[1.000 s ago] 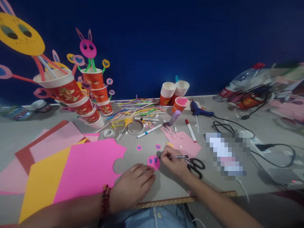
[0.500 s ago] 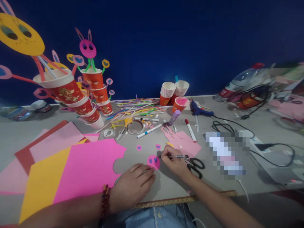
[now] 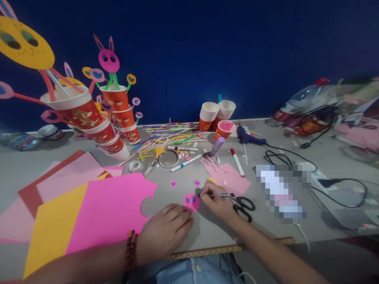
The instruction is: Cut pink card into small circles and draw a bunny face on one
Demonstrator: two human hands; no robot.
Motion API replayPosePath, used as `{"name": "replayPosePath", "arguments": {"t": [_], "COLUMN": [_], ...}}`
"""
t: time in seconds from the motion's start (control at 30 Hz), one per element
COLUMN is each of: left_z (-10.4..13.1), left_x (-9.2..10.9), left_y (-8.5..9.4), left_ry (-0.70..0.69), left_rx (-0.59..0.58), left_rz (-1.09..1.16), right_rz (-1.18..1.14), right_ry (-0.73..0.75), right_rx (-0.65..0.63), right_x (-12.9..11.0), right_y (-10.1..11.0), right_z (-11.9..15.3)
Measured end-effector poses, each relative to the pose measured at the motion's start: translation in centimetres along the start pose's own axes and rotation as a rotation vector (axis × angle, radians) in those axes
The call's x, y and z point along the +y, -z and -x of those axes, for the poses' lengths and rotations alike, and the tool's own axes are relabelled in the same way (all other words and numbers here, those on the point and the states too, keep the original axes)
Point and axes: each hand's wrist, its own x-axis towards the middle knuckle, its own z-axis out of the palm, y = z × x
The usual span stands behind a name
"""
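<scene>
A bright pink paper disc (image 3: 191, 206) with two blue-purple oval spots lies on the table in front of me. My left hand (image 3: 166, 230) rests flat with fingers stretched, its fingertips at the disc's lower left edge. In my right hand (image 3: 215, 200) is a black marker pen (image 3: 226, 195), pinched between the fingers, its tip at the right-hand spot on the disc. Two small pink circles with blue hearts, a left one (image 3: 173, 184) and a right one (image 3: 197, 182), lie just beyond the disc. Black-handled scissors (image 3: 245, 203) lie beside my right wrist, their blades hidden.
Pink card (image 3: 118, 209) and yellow card (image 3: 56, 221) overlap at left. Decorated red cup stacks (image 3: 79, 112) stand behind them. Pipe cleaners (image 3: 174, 134), a tape roll (image 3: 168, 157), paper cups (image 3: 209, 114) and a glue gun (image 3: 250, 138) lie further back. A pixelated device (image 3: 281, 193) is at right.
The pen tip has shifted very slightly at the right-hand spot, which looks a little darker. My left hand stays in place.
</scene>
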Motion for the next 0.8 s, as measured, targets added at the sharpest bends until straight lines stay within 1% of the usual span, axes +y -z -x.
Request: {"name": "replayPosePath", "arguments": {"t": [0.07, 0.2, 0.27, 0.43, 0.6, 0.8], "left_z": [0.0, 0.0, 0.0, -0.1, -0.2, -0.2], "left_x": [0.0, 0.0, 0.0, 0.0, 0.0, 0.1], "left_y": [0.1, 0.3, 0.3, 0.3, 0.5, 0.2], "left_ry": [-0.001, 0.003, 0.002, 0.002, 0.002, 0.002], "left_rx": [-0.007, -0.007, -0.013, -0.018, -0.003, 0.011], "left_rz": [-0.002, 0.008, 0.014, 0.011, 0.018, 0.021], "right_rz": [-0.029, -0.137, -0.158, -0.144, -0.056, -0.009], "right_ry": [-0.004, -0.048, -0.048, -0.025, 0.005, 0.013], "right_rx": [0.011, 0.072, 0.078, 0.032, -0.056, -0.058], "right_x": [0.1, 0.2, 0.1, -0.9, -1.7, -1.5], "right_y": [0.0, 0.1, 0.2, 0.0, -0.8, -1.1], "right_z": [0.0, 0.1, 0.1, 0.0, 0.0, 0.1]}}
